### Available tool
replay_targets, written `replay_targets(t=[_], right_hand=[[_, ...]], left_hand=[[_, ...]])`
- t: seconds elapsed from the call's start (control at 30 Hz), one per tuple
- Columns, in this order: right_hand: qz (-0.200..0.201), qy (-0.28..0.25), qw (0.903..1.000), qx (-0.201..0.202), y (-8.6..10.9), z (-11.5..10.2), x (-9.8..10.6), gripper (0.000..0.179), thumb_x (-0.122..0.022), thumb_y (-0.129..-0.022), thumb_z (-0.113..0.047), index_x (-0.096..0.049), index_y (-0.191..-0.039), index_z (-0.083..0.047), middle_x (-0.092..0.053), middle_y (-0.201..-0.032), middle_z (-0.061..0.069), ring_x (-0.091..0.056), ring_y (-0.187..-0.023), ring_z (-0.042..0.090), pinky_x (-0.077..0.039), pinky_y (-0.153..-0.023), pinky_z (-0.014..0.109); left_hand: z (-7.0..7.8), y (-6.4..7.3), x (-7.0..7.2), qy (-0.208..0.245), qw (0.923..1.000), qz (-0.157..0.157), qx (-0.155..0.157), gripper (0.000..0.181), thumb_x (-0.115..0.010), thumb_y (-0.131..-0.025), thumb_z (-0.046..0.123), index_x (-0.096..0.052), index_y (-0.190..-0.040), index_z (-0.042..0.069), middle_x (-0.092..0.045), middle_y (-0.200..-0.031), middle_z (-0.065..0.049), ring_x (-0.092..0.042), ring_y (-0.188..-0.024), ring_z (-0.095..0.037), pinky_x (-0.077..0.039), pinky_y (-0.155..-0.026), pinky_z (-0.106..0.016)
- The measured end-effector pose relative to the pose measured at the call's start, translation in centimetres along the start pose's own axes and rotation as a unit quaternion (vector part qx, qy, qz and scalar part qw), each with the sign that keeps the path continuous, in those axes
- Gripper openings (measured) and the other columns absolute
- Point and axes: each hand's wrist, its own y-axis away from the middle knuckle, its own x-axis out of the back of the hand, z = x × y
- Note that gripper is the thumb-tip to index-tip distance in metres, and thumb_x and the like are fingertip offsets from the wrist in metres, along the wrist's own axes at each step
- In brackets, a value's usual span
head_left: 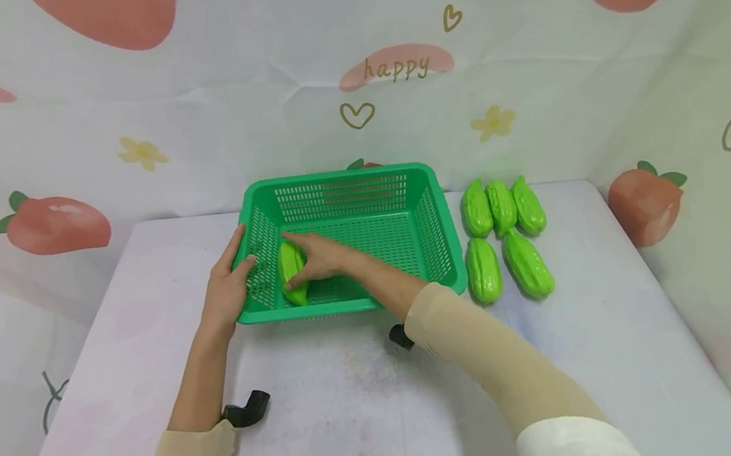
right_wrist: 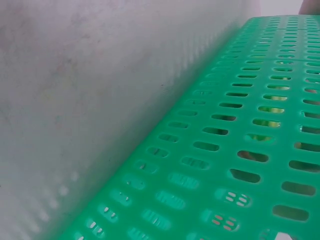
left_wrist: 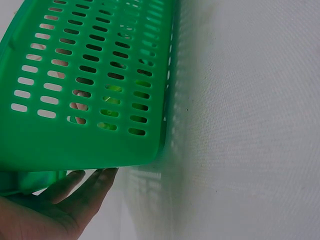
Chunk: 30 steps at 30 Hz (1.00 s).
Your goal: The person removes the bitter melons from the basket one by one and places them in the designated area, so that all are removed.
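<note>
A green plastic basket (head_left: 353, 305) with slotted walls stands at the back middle of the table. My left hand (head_left: 226, 289) grips its left rim; the left wrist view shows fingers (left_wrist: 95, 192) against the basket's edge. Inside the basket, at the left end, lies one bright green, ridged bitter melon (head_left: 290, 264). My right hand (head_left: 323, 256) reaches over the front rim and holds this bitter melon, with thumb and fingers spread along it. In the right wrist view the basket wall (right_wrist: 235, 135) hides the hand, and only bits of green show through the slots.
Several more bitter melons (head_left: 503, 207) lie in two rows on the table, just right of the basket. Black wrist-worn pieces (head_left: 247, 409) stick out beside both forearms. A printed cloth (head_left: 303, 131) hangs behind the white table (head_left: 356, 405).
</note>
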Motion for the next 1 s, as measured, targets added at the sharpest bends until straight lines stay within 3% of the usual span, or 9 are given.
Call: replay_targets(t=[0.3, 0.77, 1.0], right_hand=[[-0.025, 0.016, 0.9995, 0.007, -0.36, 0.08, -0.75, 0.106, -0.08, -0.084, -0.04, -0.013, -0.161, -0.011, -0.032, -0.159, 0.008, -0.037, -0.14, 0.018, -0.029, -0.114, 0.028], [-0.025, 0.011, 0.9996, -0.01, -0.03, -0.19, -0.55, 0.103, -0.08, -0.084, -0.037, -0.014, -0.161, -0.013, -0.034, -0.159, 0.008, -0.038, -0.139, 0.02, -0.032, -0.113, 0.033], [-0.015, -0.004, 0.9999, -0.005, -0.01, -0.13, -0.22, 0.103, -0.082, -0.082, -0.036, -0.018, -0.16, -0.014, -0.041, -0.153, 0.008, -0.046, -0.128, 0.018, -0.035, -0.109, 0.031]], left_hand=[[0.09, 0.17, 0.16, -0.005, 1.0, -0.001, 0.003, 0.057, -0.039, -0.108, 0.026, -0.017, -0.158, 0.04, -0.012, -0.165, 0.003, -0.009, -0.151, -0.023, -0.012, -0.119, -0.053], [0.02, 0.11, 0.03, -0.006, 1.0, 0.0, -0.003, 0.056, -0.039, -0.108, 0.027, -0.017, -0.159, 0.038, -0.013, -0.165, 0.001, -0.01, -0.151, -0.024, -0.012, -0.119, -0.054], [-0.03, 0.06, 0.03, -0.005, 1.0, -0.001, -0.004, 0.057, -0.039, -0.108, 0.027, -0.017, -0.158, 0.038, -0.013, -0.165, 0.001, -0.009, -0.151, -0.024, -0.012, -0.119, -0.054]])
